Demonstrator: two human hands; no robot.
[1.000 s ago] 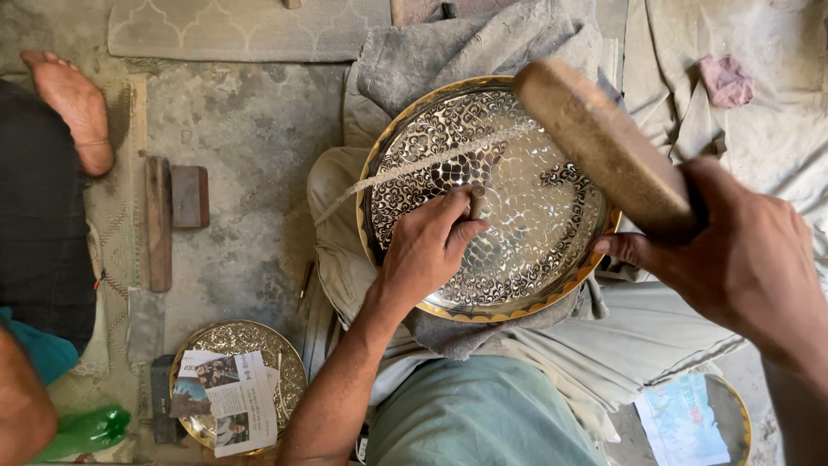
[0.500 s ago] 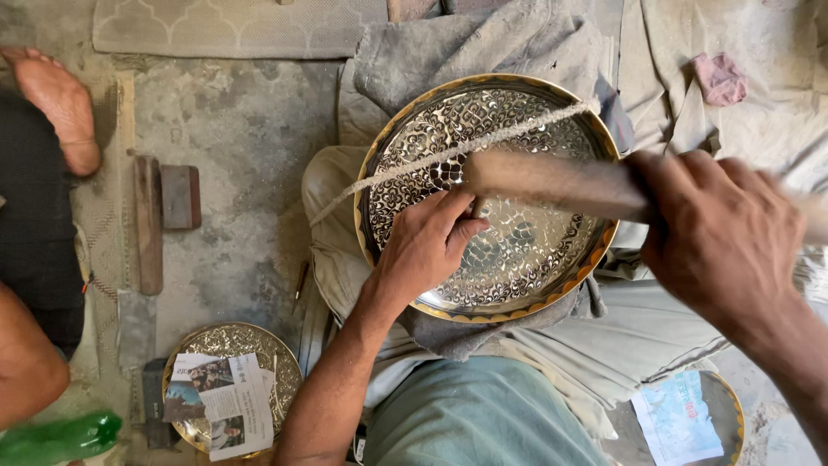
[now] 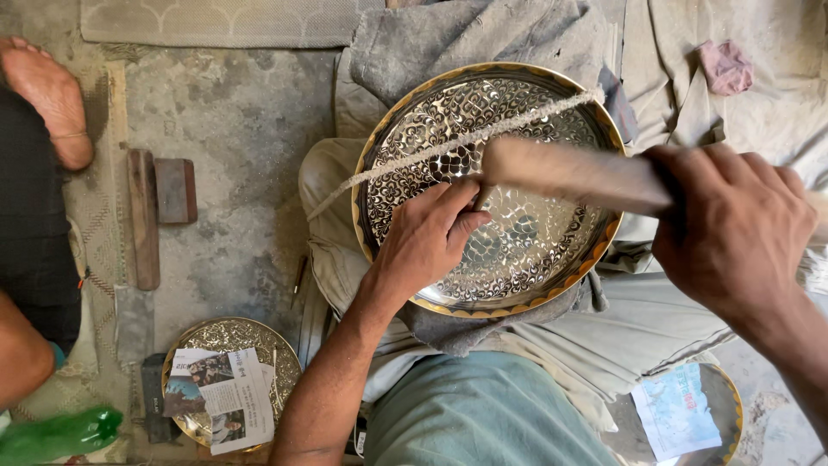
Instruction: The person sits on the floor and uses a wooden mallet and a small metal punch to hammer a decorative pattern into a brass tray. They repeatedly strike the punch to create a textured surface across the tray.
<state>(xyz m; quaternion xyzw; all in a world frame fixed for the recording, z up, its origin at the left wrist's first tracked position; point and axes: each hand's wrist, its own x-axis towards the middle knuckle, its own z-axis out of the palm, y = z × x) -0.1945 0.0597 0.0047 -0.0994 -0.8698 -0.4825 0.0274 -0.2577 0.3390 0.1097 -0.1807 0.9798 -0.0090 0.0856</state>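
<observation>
At the far left we see another person's bare foot (image 3: 47,99) on the floor (image 3: 241,129), with a green bottle (image 3: 56,434) at the bottom corner. Next come a wooden bar (image 3: 143,220) and a small block (image 3: 176,191), lying just beside each other, and below them a small engraved plate (image 3: 259,341) with printed paper (image 3: 220,397) on top of it. Toward the middle, our left hand (image 3: 427,242) rests on the big engraved tray (image 3: 535,259), fingers pinched shut on a thin tool whose tip is mostly hidden under them. The tray sits tilted on our lap over grey cloth (image 3: 448,39), its gold rim round and its face toward us. A pale cord (image 3: 448,148) runs across its upper half, rising from lower left to upper right. Over the tray lies the wooden mallet (image 3: 569,173), blurred, its long axis nearly level, head pointing left toward the left hand's fingertips, handle running right. Our right hand (image 3: 733,229) is closed around that handle and hides part of the tray's right rim. Further right lie a pink rag (image 3: 726,65) on pale cloth and, lower down, a blue printed sheet (image 3: 677,410) on another plate.
</observation>
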